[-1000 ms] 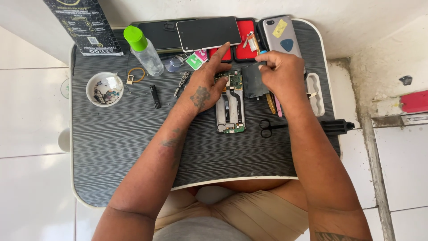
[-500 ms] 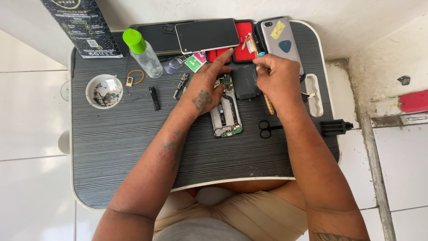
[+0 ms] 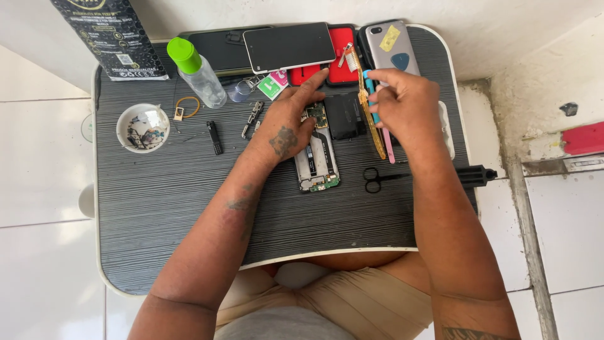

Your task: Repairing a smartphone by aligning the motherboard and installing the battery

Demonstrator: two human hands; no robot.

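An opened phone (image 3: 318,160) with bare circuit boards lies at the middle of the grey ribbed lap table (image 3: 170,208). My left hand (image 3: 286,123) rests on its upper part and holds it down, the index finger stretched towards a red case (image 3: 340,72). A black battery (image 3: 343,116) lies just right of that hand. My right hand (image 3: 406,104) is over a row of thin tools, its fingertips closed on the top end of a blue tool (image 3: 367,79). Beside it lie a yellow toothbrush (image 3: 371,123) and a pink tool (image 3: 390,154).
Along the back edge are a dark-screened phone (image 3: 289,47), a grey phone back (image 3: 390,47) and a green-capped clear bottle (image 3: 196,72). A white bowl of small parts (image 3: 142,128), tweezers (image 3: 251,118), black scissors (image 3: 377,178) and a black handle (image 3: 475,175) lie around.
My right hand has moved off the battery and the phone, out to the right onto the row of tools. My left hand has stayed on the opened phone.
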